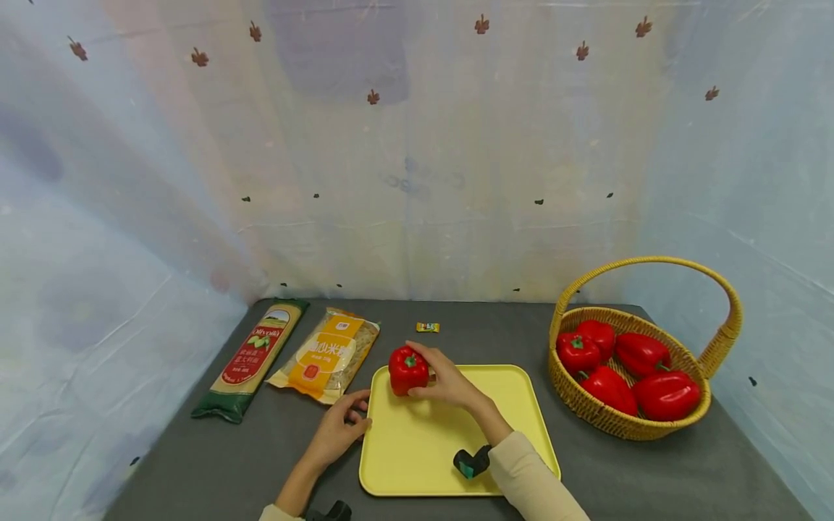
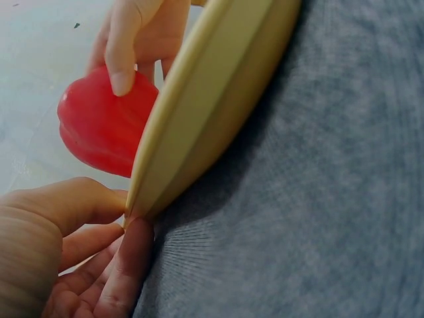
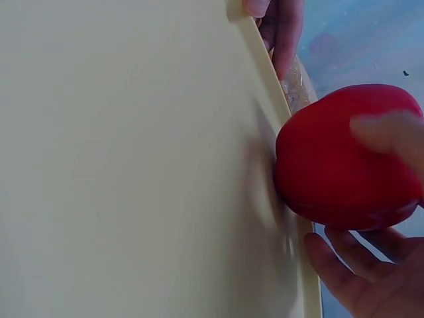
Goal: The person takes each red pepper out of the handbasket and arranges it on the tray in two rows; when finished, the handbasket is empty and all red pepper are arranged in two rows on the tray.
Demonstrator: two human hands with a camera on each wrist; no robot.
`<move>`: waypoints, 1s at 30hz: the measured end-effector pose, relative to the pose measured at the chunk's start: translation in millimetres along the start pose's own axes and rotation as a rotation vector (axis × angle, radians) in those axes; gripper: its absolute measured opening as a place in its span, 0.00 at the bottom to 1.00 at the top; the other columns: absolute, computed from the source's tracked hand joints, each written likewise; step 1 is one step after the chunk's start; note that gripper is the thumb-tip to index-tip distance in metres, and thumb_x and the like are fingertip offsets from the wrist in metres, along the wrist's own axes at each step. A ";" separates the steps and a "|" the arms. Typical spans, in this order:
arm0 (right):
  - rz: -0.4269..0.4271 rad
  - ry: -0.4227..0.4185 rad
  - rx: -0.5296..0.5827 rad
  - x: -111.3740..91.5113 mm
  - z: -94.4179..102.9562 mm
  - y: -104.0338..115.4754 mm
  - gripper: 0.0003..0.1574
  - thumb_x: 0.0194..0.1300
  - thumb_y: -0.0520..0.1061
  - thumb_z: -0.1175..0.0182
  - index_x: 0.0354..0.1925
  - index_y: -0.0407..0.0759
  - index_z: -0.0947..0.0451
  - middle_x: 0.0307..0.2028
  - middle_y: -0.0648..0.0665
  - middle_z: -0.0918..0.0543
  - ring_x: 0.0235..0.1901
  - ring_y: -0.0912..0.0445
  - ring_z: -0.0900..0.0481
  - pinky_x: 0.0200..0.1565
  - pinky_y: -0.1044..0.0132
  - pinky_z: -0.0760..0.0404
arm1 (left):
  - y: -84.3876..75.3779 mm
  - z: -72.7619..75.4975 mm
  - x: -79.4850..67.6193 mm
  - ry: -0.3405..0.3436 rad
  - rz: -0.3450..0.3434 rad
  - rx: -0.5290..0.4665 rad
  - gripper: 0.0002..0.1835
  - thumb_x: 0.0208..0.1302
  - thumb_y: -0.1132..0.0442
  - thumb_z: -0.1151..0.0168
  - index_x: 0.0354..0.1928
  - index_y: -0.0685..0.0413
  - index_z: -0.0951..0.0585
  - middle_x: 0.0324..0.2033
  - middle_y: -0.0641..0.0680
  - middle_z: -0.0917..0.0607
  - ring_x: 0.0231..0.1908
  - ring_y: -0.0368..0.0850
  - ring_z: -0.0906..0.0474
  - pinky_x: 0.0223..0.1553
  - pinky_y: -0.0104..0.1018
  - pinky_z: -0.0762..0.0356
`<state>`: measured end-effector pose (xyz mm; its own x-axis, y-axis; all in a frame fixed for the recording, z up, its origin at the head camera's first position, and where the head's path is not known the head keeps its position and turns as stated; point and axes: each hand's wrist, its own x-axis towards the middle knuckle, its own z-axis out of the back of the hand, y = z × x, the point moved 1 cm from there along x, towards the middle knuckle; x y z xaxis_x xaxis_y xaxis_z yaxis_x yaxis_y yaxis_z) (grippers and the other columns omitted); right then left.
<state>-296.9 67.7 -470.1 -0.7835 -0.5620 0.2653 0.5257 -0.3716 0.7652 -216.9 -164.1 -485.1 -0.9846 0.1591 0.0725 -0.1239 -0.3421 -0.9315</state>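
Step in hand looks like setting red pepper (image 1: 407, 372) at far left corner of yellow tray (image 1: 417, 452) on worktop (image 1: 224, 463). Right hand (image 1: 448, 380) stretches across tray; grip full, thumb on pepper's near side, fingers far side. Pepper-tray contact unclear. Left hand (image 1: 340, 428) pinches tray's left edge. Next move likely calls for gentle lowering, then release, tray steadied.

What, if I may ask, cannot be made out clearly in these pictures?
Part of the held pepper: left wrist view, behind the tray.
Part of the right hand: right wrist view, cut off by the right edge.
Print on the tiny packet: head view, too small.
Floor of the basket: head view, partly covered by peppers.
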 end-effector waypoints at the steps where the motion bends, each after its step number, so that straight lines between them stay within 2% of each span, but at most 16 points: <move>1: 0.006 -0.004 -0.002 0.1 -0.6 -0.8 0.51 0.54 0.44 0.31 0.70 0.50 0.46 0.57 0.38 0.34 0.57 0.47 0.34 0.46 0.64 0.21 | -1.6 0.5 -0.5 0.002 0.000 -0.001 0.25 0.56 0.76 0.40 0.58 0.70 0.30 0.40 0.63 0.25 0.27 0.44 0.26 0.24 0.35 0.22; 4: 0.011 -0.016 0.036 0.4 -2.1 2.8 0.51 0.54 0.40 0.32 0.70 0.45 0.47 0.59 0.36 0.35 0.56 0.45 0.32 0.46 0.63 0.20 | -3.2 1.0 -1.4 0.005 -0.003 0.001 0.25 0.56 0.75 0.39 0.58 0.70 0.29 0.39 0.62 0.25 0.27 0.44 0.26 0.25 0.35 0.22; 9: 0.014 -0.023 0.147 -0.5 0.6 25.3 0.48 0.53 0.34 0.34 0.67 0.31 0.48 0.60 0.30 0.36 0.54 0.38 0.28 0.46 0.56 0.20 | -2.9 0.8 -0.7 -0.002 -0.014 0.004 0.25 0.56 0.75 0.39 0.57 0.70 0.29 0.39 0.62 0.25 0.26 0.44 0.27 0.24 0.35 0.22; 15: -0.015 -0.026 0.170 1.6 0.2 37.4 0.45 0.54 0.33 0.34 0.65 0.29 0.45 0.59 0.30 0.34 0.52 0.40 0.27 0.47 0.54 0.21 | -4.9 1.0 -0.9 -0.001 -0.015 0.015 0.25 0.56 0.75 0.39 0.57 0.71 0.29 0.39 0.63 0.25 0.27 0.44 0.27 0.24 0.34 0.22; 19: -0.007 -0.051 0.157 6.2 -8.4 22.7 0.47 0.54 0.34 0.33 0.66 0.32 0.46 0.59 0.31 0.34 0.52 0.40 0.27 0.47 0.53 0.21 | -6.1 0.6 -1.8 -0.006 -0.009 0.024 0.25 0.56 0.75 0.39 0.57 0.71 0.29 0.39 0.62 0.25 0.27 0.44 0.27 0.25 0.34 0.22; 23: -0.021 -0.078 0.130 10.9 -18.5 1.0 0.49 0.53 0.38 0.32 0.68 0.38 0.46 0.59 0.36 0.33 0.51 0.43 0.26 0.47 0.58 0.20 | -6.3 0.5 -2.7 -0.008 0.001 0.021 0.25 0.56 0.75 0.39 0.57 0.70 0.29 0.40 0.63 0.25 0.28 0.44 0.27 0.25 0.34 0.22; 30: -0.036 -0.086 0.119 12.8 -20.5 -3.4 0.51 0.53 0.43 0.30 0.68 0.41 0.46 0.59 0.40 0.32 0.52 0.46 0.26 0.46 0.66 0.21 | -5.0 0.7 -2.7 -0.010 0.004 0.011 0.25 0.56 0.75 0.39 0.57 0.71 0.29 0.40 0.63 0.25 0.27 0.43 0.27 0.25 0.34 0.22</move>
<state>-301.9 46.6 -481.4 -0.8293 -0.4823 0.2821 0.4578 -0.2969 0.8380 -213.7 -163.5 -480.3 -0.9863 0.1486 0.0719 -0.1208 -0.3527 -0.9279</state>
